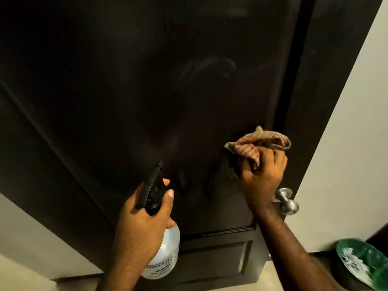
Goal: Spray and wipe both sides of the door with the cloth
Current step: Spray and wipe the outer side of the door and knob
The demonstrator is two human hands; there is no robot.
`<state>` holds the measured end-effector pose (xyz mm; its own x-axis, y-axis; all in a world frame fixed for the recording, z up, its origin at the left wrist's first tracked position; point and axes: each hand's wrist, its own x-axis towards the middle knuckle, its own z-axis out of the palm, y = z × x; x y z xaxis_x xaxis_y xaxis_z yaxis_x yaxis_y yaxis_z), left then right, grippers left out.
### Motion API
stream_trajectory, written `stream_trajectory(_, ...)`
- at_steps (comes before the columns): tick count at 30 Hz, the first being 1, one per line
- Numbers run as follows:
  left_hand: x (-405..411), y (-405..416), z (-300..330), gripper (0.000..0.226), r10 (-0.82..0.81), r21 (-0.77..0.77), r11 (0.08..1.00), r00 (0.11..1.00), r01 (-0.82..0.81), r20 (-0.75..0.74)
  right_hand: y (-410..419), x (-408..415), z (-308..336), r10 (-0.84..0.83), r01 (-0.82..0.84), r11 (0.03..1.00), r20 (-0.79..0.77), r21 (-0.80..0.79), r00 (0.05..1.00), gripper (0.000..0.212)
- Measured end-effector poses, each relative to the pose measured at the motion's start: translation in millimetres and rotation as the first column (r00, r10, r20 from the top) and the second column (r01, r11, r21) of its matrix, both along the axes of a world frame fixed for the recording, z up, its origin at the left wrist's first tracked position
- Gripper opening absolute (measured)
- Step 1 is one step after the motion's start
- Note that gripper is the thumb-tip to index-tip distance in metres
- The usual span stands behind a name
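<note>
Door (147, 91) is dark, panelled, with faint smeared wipe marks.

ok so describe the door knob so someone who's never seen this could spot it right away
Start at the big dark brown door and follow its right edge down to where it meets the pale wall. Just below the right hand, which presses a striped cloth to the door, the door knob sticks out. It is the only shiny, round, silver metal thing there.
</note>
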<state>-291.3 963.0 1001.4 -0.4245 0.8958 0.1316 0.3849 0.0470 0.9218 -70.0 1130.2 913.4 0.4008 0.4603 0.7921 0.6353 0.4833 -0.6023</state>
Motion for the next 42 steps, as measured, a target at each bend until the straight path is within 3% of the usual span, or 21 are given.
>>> stream_trajectory(6,-19.8,-5.9,-7.2,0.018,0.0,-0.02,1.0,0.999,0.001,0.038,-14.4,-97.0,-11.5,0.075,-0.089,0.995,0.307,0.032,0.949,0.012)
stream_trajectory(10,-26.9,-7.0,-4.5,0.018,-0.012,-0.017,1.0,0.998,0.013,0.055,-24.2,-126.4,-82.8,0.195,-0.245,0.97,0.616,-0.004,0.763,0.012)
stream_trajectory(13,-27.8,-4.8,0.3,0.019,-0.037,-0.018,0.999,0.998,0.038,0.052,-23.6,-115.3,-106.7,0.244,-0.3,0.952,0.737,-0.058,0.63,0.014)
stream_trajectory(15,-28.1,-3.1,1.0,0.019,-0.059,-0.023,0.998,0.997,0.06,0.047,-19.8,-101.7,-100.1,0.237,-0.301,0.952,0.745,-0.051,0.624,0.012)
stream_trajectory(20,-25.4,2.4,3.0,0.018,-0.102,-0.015,0.995,0.994,0.103,0.044,-6.1,-40.9,-55.5,0.067,-0.102,0.994,0.593,0.026,0.802,0.011)
stream_trajectory(23,-23.5,4.2,0.6,0.018,-0.112,-0.009,0.994,0.992,0.112,0.049,-1.0,-5.4,-41.5,-0.006,0.007,1.0,0.438,0.0,0.899,0.021)
stream_trajectory(27,-24.0,4.7,-3.1,0.019,-0.113,-0.004,0.993,0.992,0.114,0.056,-9.4,-22.4,-35.9,-0.025,0.038,0.997,0.2,-0.062,0.979,0.018)
stream_trajectory(29,-26.2,5.1,-3.2,0.018,-0.113,-0.002,0.994,0.992,0.114,0.055,-13.6,-46.6,-26.0,-0.019,0.026,0.999,0.166,-0.042,0.986,0.018)
stream_trajectory(34,-36.6,3.8,-3.4,0.02,-0.108,-0.015,0.994,0.993,0.109,0.037,-18.6,-103.4,-16.1,0.041,-0.046,0.999,0.323,0.005,0.946,0.011)
stream_trajectory(38,-39.2,3.9,-1.5,0.019,-0.092,-0.018,0.996,0.996,0.092,0.02,-27.6,-135.8,-61.1,0.14,-0.209,0.977,0.643,0.031,0.753,0.007)
stream_trajectory(42,-36.9,6.0,-0.4,0.022,-0.103,-0.011,0.995,0.995,0.103,0.019,-32.4,-140.2,-90.4,0.204,-0.255,0.966,0.756,-0.051,0.622,0.012)
